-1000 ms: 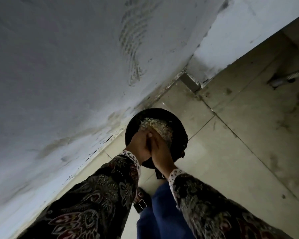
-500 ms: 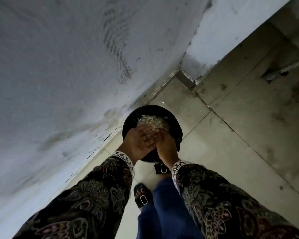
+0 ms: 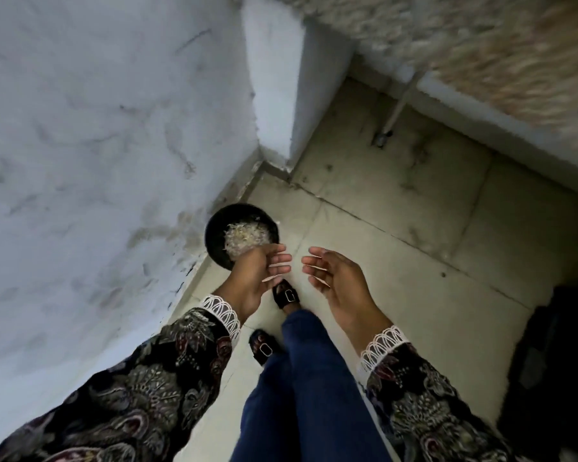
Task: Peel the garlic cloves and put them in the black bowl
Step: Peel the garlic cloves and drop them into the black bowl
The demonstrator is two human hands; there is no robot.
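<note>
Black bowl point(image 3: 214, 235) of pale peelings on the floor point(image 3: 397, 261) at frame centre, left hand point(image 3: 256, 273) and right hand point(image 3: 339, 281) below it, both empty, fingers relaxed

a person stands on a tiled floor point(image 3: 397, 235) with a wall point(image 3: 97, 128) to the left and a projecting wall corner point(image 3: 274, 95) ahead, where a bowl point(image 3: 214, 228) sits on the floor against the foot of the wall, pale shreds point(image 3: 246, 236) heaped inside it. the left hand point(image 3: 254, 278) hangs over the bowl's near rim and the right hand point(image 3: 337, 281) is just to its right, palms facing, apart. below the hands, two sandalled feet point(image 3: 286, 296) stand on the tiles, one ahead of the other, and a pipe point(image 3: 394, 111) meets the floor by the far ledge.
</note>
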